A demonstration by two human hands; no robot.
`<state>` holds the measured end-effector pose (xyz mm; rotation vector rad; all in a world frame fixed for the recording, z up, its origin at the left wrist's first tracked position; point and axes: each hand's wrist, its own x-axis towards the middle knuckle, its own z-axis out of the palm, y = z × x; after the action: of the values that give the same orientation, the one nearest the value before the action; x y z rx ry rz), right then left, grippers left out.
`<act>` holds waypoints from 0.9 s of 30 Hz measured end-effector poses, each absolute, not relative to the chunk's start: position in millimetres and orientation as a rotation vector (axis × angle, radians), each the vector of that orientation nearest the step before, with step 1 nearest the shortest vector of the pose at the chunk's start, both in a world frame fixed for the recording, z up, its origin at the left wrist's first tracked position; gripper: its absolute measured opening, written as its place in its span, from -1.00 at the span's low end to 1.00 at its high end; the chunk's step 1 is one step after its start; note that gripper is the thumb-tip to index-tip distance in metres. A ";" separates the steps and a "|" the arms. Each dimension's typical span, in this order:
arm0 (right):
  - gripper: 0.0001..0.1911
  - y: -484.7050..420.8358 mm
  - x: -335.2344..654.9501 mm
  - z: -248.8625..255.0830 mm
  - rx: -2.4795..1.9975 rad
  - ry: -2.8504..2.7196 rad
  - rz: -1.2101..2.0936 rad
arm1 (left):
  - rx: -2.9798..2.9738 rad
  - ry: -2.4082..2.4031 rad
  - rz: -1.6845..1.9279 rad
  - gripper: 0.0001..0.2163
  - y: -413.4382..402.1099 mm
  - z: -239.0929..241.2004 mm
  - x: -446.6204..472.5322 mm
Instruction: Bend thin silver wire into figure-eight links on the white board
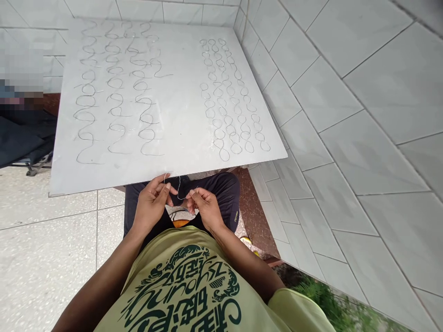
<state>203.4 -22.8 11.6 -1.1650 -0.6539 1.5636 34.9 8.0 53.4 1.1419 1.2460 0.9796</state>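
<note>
Between my two hands runs a thin, pale wire (179, 189), bent into a loose curve just off the near edge of the white board. My left hand (152, 199) pinches one part of it with thumb and fingertips, close beside the board's edge. With thumb and forefinger, my right hand (205, 204) pinches the other end, above my lap. Wavy, partly looped wires (116, 83) lie in columns on the left part of the board. Rows of closed, twisted figure-eight wires (221, 106) lie on its right part.
The white board (187, 115) stretches out in front of my knees. A tiled wall (346, 115) stands close on the right. At the far left is dark cloth (24, 133) beside a blurred patch. Green plants (328, 304) grow at the lower right.
</note>
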 end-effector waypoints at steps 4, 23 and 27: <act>-0.64 -25.6 202.3 12.3 -1.113 -0.642 1.576 | 1.172 1.270 0.946 -0.59 8.6 54.9 37.1; -0.67 -26.8 198.7 14.8 -0.922 -0.637 1.914 | 1.261 1.377 0.927 -0.62 6.7 53.6 28.4; -0.66 -29.9 198.0 13.1 -0.924 -0.609 1.968 | 1.251 1.398 0.919 -0.65 7.7 53.4 25.0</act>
<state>198.0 -29.9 13.1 -0.9241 -0.6091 1.9679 25.0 7.7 53.4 1.2509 1.3984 0.9189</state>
